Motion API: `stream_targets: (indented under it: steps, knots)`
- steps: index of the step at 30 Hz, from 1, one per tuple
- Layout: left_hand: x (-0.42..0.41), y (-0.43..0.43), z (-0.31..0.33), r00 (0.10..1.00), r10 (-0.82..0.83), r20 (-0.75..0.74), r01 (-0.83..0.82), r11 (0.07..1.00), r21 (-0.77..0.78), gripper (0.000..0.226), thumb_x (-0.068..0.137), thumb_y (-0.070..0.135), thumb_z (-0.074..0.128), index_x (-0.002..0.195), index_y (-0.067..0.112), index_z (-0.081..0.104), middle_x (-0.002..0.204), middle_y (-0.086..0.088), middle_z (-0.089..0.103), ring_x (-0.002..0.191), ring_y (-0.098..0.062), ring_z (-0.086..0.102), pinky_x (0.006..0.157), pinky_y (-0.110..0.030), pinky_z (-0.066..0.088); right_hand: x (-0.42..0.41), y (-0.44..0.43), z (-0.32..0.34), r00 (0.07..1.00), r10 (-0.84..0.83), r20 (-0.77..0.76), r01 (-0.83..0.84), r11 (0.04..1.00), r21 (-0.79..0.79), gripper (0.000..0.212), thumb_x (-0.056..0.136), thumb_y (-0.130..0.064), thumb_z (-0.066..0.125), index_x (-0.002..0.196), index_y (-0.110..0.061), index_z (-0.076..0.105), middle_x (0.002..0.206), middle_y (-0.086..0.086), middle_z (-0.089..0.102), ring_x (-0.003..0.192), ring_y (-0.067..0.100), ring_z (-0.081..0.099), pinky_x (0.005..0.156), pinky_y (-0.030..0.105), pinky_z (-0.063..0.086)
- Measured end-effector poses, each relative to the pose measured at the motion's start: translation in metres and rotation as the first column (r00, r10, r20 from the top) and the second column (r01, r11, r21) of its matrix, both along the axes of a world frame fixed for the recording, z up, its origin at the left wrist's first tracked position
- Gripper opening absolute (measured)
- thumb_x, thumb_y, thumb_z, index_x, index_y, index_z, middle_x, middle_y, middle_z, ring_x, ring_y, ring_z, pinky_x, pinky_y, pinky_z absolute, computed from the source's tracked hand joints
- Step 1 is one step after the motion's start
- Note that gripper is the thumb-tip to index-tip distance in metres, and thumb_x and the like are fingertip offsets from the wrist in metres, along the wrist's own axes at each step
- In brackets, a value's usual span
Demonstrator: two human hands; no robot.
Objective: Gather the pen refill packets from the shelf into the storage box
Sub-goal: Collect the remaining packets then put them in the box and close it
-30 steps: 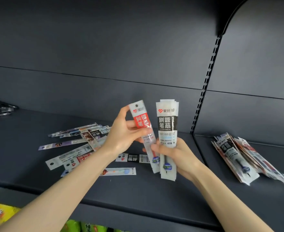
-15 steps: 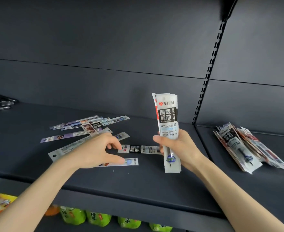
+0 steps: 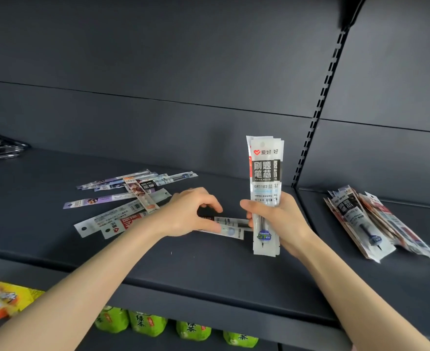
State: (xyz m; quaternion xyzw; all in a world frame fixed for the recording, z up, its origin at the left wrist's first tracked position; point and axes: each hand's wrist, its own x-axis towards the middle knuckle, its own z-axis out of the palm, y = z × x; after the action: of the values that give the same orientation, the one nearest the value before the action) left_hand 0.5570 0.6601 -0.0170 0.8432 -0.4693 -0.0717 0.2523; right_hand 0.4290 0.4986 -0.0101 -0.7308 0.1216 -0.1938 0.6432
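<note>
Refill packets (image 3: 265, 173) stand upright as one bundle in the right hand (image 3: 279, 221), whose fingers and thumb are wrapped around its lower half, above the dark shelf (image 3: 209, 269). The left hand (image 3: 186, 216) is low over the shelf, fingers curved above two flat packets (image 3: 234, 230), the thumb touching one; whether it really grips them I cannot tell. Loose packets (image 3: 122, 198) lie scattered further left, and another pile (image 3: 366, 221) lies on the shelf section to the right.

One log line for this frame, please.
left hand over flat packet, grasp unclear | right hand holds upright packet bundle | loose packets scattered on shelf | packet pile in right bay | storage box not in view
</note>
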Motion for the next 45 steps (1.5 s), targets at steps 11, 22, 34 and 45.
stream_targets:
  steps: [11, 22, 34, 45]
  knots:
    - [0.013, 0.014, 0.013, 0.999, -0.006, -0.046, 0.017, 0.971, 0.239, 0.031, 0.075, 0.029, 0.076, 0.104, 0.024, 0.066, 0.102, 0.001, 0.065, 0.094, -0.018, 0.059, 0.078, -0.031, 0.046, 0.005, 0.001, -0.004, 0.995, 0.052, -0.086, -0.064, 0.987, -0.144, 0.023, 0.080, -0.015, 0.073, 0.102, -0.012, 0.070, 0.099, -0.003, 0.074, 0.090, 0.008, 0.070, 0.080, 0.022, 0.054]
    - [-0.013, 0.022, 0.040, 0.994, 0.084, -0.068, -0.094, 0.984, -0.152, 0.033, 0.062, 0.027, 0.087, 0.084, 0.029, 0.062, 0.084, 0.007, 0.069, 0.088, -0.016, 0.059, 0.072, -0.027, 0.041, 0.005, 0.006, -0.002, 0.978, 0.159, -0.135, -0.184, 0.964, -0.194, 0.025, 0.076, -0.008, 0.077, 0.094, -0.016, 0.063, 0.087, -0.004, 0.073, 0.076, 0.005, 0.069, 0.067, 0.017, 0.052]
    - [-0.038, -0.014, 0.012, 0.755, -0.001, -0.656, -0.500, 0.646, -0.577, 0.033, 0.084, 0.023, 0.070, 0.112, 0.010, 0.061, 0.099, -0.002, 0.073, 0.094, -0.015, 0.070, 0.081, -0.028, 0.057, 0.009, 0.011, -0.006, 0.989, -0.119, 0.093, 0.116, 0.992, 0.044, 0.028, 0.076, -0.009, 0.078, 0.101, -0.009, 0.065, 0.090, 0.003, 0.075, 0.073, 0.012, 0.072, 0.059, 0.022, 0.053]
    - [-0.021, -0.012, 0.031, 0.853, -0.034, -0.521, -0.314, 0.765, -0.563, 0.013, 0.083, 0.011, 0.070, 0.095, 0.004, 0.071, 0.087, -0.007, 0.076, 0.075, -0.018, 0.072, 0.053, -0.022, 0.053, 0.002, 0.006, -0.001, 0.992, 0.091, 0.091, -0.099, 0.991, 0.085, 0.023, 0.083, -0.009, 0.069, 0.106, -0.006, 0.066, 0.100, 0.011, 0.075, 0.090, 0.028, 0.072, 0.080, 0.043, 0.058]
